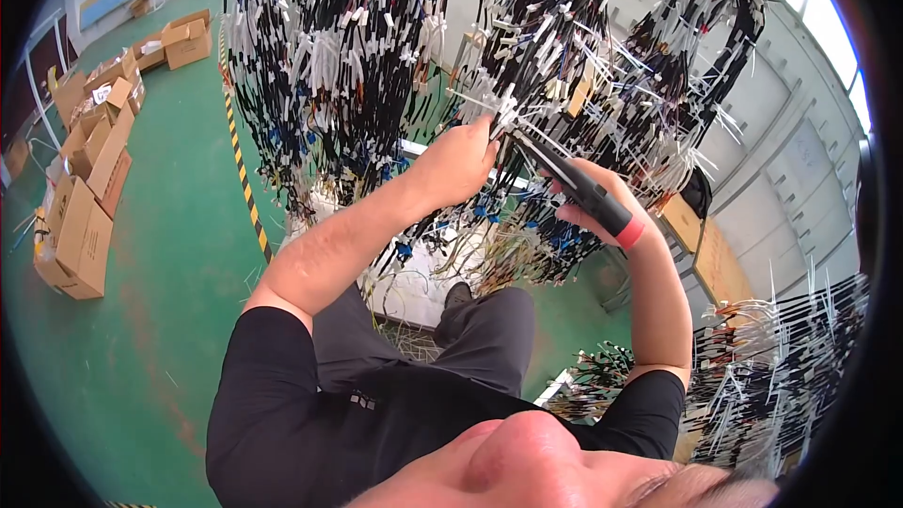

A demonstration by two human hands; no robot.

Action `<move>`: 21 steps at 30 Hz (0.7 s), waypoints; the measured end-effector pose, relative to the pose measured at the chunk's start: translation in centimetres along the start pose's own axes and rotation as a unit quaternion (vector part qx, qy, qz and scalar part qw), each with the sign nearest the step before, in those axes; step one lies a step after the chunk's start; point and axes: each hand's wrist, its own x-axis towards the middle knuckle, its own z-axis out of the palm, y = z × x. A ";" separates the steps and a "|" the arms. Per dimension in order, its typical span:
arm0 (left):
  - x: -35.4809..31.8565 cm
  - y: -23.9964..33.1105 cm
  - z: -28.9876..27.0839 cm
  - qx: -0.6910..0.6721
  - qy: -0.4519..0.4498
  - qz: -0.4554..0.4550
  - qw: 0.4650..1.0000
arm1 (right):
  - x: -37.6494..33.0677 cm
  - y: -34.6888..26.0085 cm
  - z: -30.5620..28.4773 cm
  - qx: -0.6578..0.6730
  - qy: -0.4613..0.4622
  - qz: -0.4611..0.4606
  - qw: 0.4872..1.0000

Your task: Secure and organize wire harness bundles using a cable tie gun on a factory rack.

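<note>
Left hand (458,162) closed around strands of hanging cable bundles (527,56), fingers pinched into the black wires and white ties at mid-frame. Right hand (591,199) just beside it, wrapped tight around black-handled cutters (578,186) with a red end, blades aimed up-left into the same bundle near the left fingertips. Further bundles hanging left and right. Green floor (169,254) below, yellow-black striped line, open cardboard boxes (89,179) far left

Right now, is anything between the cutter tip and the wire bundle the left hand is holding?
Nothing visible: the cutter in the right hand points its tip straight at the wire bundle, right beside the left hand gripping the strands.
</note>
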 end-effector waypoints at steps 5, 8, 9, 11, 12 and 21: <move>-0.1 -0.5 -0.7 -0.027 0.006 0.029 0.999 | -0.7 0.9 2.1 -0.066 0.067 0.045 0.995; 0.0 0.1 -1.7 -0.197 -0.061 -0.069 0.976 | -0.3 1.7 2.7 -0.216 0.156 -0.078 0.961; -0.1 -0.2 -1.9 -0.250 -0.068 -0.092 0.961 | -0.6 1.2 2.9 -0.266 0.171 -0.101 0.943; 0.0 -1.3 -1.7 -0.311 -0.062 -0.123 0.940 | -0.7 0.1 2.9 -0.356 0.222 -0.193 0.887; 0.0 -1.4 -1.6 -0.339 -0.058 -0.135 0.929 | -1.3 0.6 3.2 -0.377 0.231 -0.175 0.880; 1.1 -2.3 -1.2 -0.447 -0.047 -0.201 0.870 | -1.6 3.0 2.0 -0.048 0.225 -0.042 0.972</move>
